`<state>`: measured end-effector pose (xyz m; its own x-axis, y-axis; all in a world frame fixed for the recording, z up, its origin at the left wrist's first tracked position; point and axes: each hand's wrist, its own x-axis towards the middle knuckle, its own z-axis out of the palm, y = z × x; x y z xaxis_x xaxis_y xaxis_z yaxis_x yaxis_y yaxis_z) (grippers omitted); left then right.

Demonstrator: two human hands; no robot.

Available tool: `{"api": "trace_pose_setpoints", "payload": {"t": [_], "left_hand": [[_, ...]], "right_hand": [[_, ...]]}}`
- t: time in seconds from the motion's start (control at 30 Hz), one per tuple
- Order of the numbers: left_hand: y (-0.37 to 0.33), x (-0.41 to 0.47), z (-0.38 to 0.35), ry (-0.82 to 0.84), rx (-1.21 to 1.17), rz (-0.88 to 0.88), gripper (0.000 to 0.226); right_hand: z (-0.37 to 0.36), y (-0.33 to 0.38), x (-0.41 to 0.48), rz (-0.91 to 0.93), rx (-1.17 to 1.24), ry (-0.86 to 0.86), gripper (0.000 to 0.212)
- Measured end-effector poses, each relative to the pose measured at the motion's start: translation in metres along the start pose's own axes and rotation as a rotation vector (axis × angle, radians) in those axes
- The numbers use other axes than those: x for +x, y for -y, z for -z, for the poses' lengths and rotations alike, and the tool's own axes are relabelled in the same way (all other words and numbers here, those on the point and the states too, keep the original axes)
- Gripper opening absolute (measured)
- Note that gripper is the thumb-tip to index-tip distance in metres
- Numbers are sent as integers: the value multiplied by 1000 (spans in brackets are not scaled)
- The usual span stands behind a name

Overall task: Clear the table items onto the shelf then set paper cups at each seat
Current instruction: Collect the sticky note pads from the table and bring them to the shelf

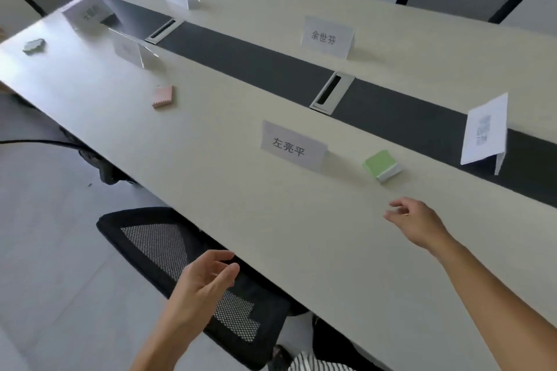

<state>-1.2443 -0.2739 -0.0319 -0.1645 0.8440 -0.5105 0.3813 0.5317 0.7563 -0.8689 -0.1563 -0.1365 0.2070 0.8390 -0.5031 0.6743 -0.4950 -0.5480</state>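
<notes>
A long cream table (271,220) with a dark centre strip carries a green sticky-note block (381,164), a pink block (163,96) and a pale green item (34,46) at the far left. My right hand (414,224) hovers over the table a little below the green block, fingers loosely apart, holding nothing. My left hand (205,280) is off the table's near edge, above a chair, open and empty. No paper cups or shelf are visible.
Name cards stand on the table: one near the green block (294,147), one across the strip (327,37), a QR sign (485,129) at right, others at far left. Black mesh chairs (168,253) surround the table. Two cable grommets (331,93) sit in the strip.
</notes>
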Motion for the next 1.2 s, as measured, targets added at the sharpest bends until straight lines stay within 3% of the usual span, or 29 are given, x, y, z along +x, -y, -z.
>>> {"api": "trace_pose_setpoints", "payload": {"t": [0.13, 0.23, 0.47, 0.6, 0.83, 1.07, 1.2], "left_hand": [[-3, 22, -3, 27, 114, 99, 17], [-10, 38, -7, -13, 126, 134, 18], [-29, 62, -31, 8, 144, 148, 18], [-35, 65, -37, 14, 126, 109, 19], [-41, 28, -23, -38, -48, 11, 24], [-9, -73, 17, -113, -373, -63, 39], [42, -149, 39, -213, -556, -70, 32]], "right_hand": [[-11, 10, 87, 52, -140, -231, 57], [-21, 6, 130, 37, -218, -271, 72], [-32, -2, 148, 117, -183, -354, 64], [-26, 23, 118, 206, -57, -293, 80], [-36, 96, -27, 680, 127, -28, 86], [-84, 139, -178, 1199, 37, 231, 89], [-121, 141, -251, 1304, 44, 411, 97]]}}
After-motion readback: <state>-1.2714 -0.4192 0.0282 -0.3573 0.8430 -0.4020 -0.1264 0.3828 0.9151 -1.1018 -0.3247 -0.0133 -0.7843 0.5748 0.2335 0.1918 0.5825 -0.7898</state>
